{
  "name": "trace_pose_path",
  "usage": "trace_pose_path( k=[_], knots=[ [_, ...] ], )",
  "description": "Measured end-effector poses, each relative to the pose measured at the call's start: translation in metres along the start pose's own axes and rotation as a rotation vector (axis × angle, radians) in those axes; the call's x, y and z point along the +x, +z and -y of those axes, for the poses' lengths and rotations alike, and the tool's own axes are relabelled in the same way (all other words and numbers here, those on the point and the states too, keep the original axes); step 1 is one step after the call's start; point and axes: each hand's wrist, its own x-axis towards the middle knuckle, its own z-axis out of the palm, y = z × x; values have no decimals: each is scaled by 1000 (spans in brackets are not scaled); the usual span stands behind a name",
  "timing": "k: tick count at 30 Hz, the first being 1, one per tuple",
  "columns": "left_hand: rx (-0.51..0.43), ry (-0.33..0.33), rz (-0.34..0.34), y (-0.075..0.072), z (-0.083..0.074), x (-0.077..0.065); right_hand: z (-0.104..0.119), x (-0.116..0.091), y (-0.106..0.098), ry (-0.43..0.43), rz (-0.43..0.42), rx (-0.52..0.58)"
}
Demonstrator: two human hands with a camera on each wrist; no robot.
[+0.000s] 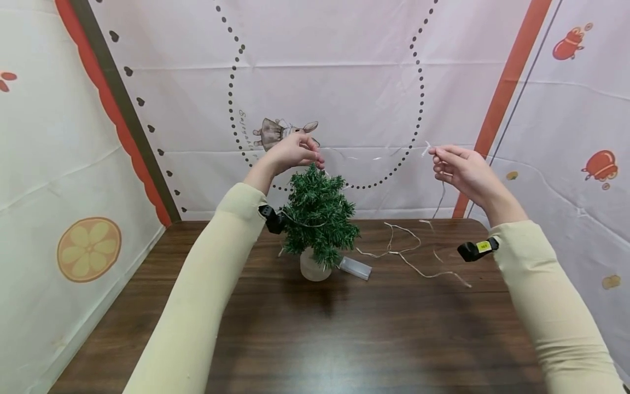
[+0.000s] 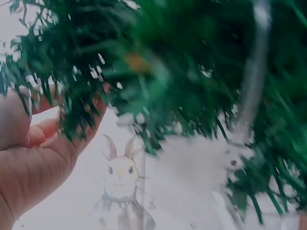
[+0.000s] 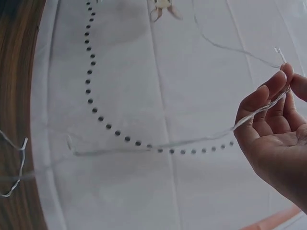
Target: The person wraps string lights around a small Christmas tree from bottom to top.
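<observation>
A small artificial Christmas tree (image 1: pixel 320 210) stands upright in a pale pot (image 1: pixel 314 268) on the table. My left hand (image 1: pixel 291 152) is at its top, fingers bent and fingertips close together where the thin clear wire reaches the tree. Branches hide part of that hand (image 2: pixel 48 153) in the left wrist view. Out to the right, my right hand (image 1: pixel 461 168) pinches a wire of the string lights (image 3: pixel 187 142) between thumb and fingertips, with a small white bulb end (image 3: pixel 281 55) poking out. Part of the wire spans between both hands; another part hangs down from the right one.
Loose string-light wire (image 1: pixel 418 268) lies in loops on the brown wooden table (image 1: pixel 315 339), right of the tree. A clear, flat battery box (image 1: pixel 355 268) lies beside the pot. Behind the table hangs a printed cloth (image 1: pixel 325 82) with a rabbit picture; more cloth hangs at both sides.
</observation>
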Motion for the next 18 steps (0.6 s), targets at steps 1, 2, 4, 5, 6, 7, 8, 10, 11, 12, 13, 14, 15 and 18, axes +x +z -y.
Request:
trace_pose_path(
  k=[1, 2, 4, 5, 6, 7, 8, 10, 11, 12, 13, 14, 15, 18],
  knots=[
    [-15, -3, 2, -2, 2, -1, 2, 1, 3, -5, 0, -9],
    [-26, -7, 2, -3, 4, -1, 3, 3, 6, -10, 3, -16],
    [-72, -18, -3, -5, 9, -2, 6, 6, 11, -16, 5, -30],
    [-100, -20, -7, -6, 11, -3, 7, 7, 14, -16, 6, -29],
    [-122, -21, -11, -7, 14, -3, 8, 8, 16, -19, 9, -26],
    [-148, -21, -14, -8, 17, -3, 9, 9, 18, -22, 12, -23],
    [-174, -18, -19, -9, 19, -3, 10, 10, 20, -26, 17, -16],
    [-234, -6, -32, -10, 25, -4, 11, 12, 24, -35, 30, 4],
    [-254, 1, -41, -12, 29, -4, 12, 12, 25, -42, 38, 17],
    [-274, 10, -49, -13, 32, -4, 13, 13, 27, -50, 47, 30],
    [-292, 19, -57, -15, 36, -5, 14, 13, 29, -58, 57, 45],
    [-302, 27, -64, -16, 39, -5, 15, 14, 31, -67, 67, 52],
    [-306, 33, -68, -18, 43, -6, 16, 14, 33, -76, 77, 60],
    [-315, 41, -65, -23, 53, -9, 18, 15, 40, -92, 105, 79]
  ],
)
